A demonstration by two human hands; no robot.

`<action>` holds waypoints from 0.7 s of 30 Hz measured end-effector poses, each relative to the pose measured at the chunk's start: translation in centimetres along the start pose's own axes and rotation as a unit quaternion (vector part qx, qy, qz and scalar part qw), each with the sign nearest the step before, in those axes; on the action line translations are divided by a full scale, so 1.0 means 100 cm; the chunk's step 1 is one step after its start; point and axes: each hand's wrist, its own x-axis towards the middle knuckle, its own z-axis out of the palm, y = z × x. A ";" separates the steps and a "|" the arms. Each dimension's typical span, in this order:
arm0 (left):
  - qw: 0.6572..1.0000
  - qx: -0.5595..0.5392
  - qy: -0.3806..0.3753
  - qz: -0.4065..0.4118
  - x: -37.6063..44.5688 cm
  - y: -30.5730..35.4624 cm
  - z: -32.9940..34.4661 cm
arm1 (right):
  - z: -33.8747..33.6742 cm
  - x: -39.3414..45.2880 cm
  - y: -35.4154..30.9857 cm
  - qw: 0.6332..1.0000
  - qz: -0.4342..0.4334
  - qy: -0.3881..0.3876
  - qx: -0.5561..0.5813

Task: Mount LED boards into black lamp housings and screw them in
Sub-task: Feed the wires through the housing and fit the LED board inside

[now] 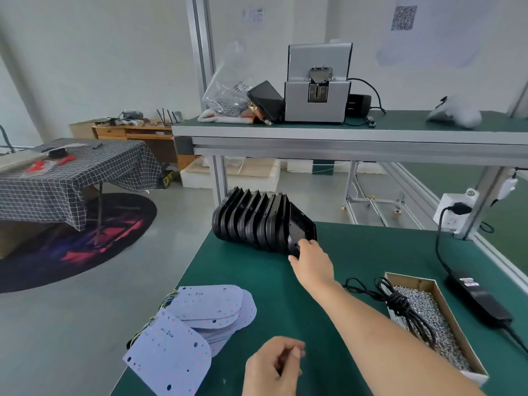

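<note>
Right hand (310, 260) reaches to the nested row of black lamp housings (257, 221) at the far edge of the green bench (357, 252), fingers pinching the rim of the nearest one. Left hand (274, 367) is loosely curled near the LED boards (200, 318), holding nothing visible. Housings look rigid, light and probably slick, so gripping the rim and peeling one off seems best; the boards look thin, better lifted by their edges.
</note>
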 end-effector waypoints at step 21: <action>0.975 -0.135 0.177 0.018 -0.022 0.016 -0.010 | -0.081 -0.208 0.009 0.953 -0.241 0.163 -0.080</action>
